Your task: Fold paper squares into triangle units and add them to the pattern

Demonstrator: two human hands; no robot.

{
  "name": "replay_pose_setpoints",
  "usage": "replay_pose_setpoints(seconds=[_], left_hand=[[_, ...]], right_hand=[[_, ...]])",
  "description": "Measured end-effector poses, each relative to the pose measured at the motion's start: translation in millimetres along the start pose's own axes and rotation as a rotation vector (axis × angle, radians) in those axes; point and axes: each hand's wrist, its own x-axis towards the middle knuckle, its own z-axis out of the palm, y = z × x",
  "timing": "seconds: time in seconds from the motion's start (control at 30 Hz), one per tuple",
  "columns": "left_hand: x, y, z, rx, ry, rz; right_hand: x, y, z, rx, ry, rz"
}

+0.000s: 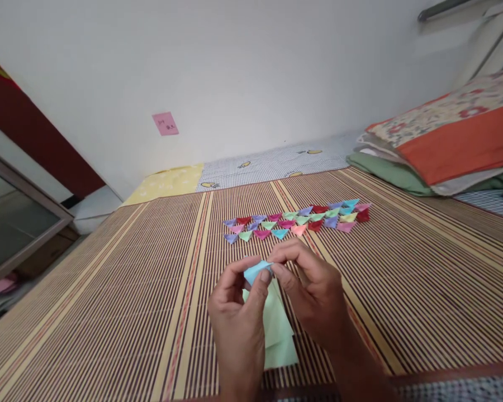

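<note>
Both of my hands pinch a small light-blue folded paper piece [254, 271] just above a striped bamboo mat [109, 290]. My left hand [238, 318] grips it from the left with thumb and fingers closed. My right hand [312, 290] grips its right end, fingers pressed together. Under my hands lie pale green paper sheets [279, 335] flat on the mat. Beyond them, several small folded paper triangles [297, 219] in blue, pink, red, green and purple lie in rows.
Folded blankets and an orange patterned pillow [448, 139] are stacked at the right. A white wall carries a pink sticky note [165, 123]. A window frame [17, 223] sits at the left. A yellow and checked sheet [243, 170] shows beyond the mat.
</note>
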Motion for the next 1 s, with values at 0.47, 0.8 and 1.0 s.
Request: replay_pose_setpoints(seconds=[0.47,0.8,1.0], left_hand=[[3.5,-2.1,-0.1,-0.192,-0.040,-0.059],[2.6,-2.0,-1.0,-0.041,-0.048,0.008],[5.0,-1.4,-0.4,-0.065,-0.060,-0.048]], right_hand=[[-0.1,-0.3,3.0,-0.018,0.017,0.046],[-0.7,-1.3,5.0,-0.040,0.009,0.008],[0.1,-1.0,2.6,-0.054,0.018,0.018]])
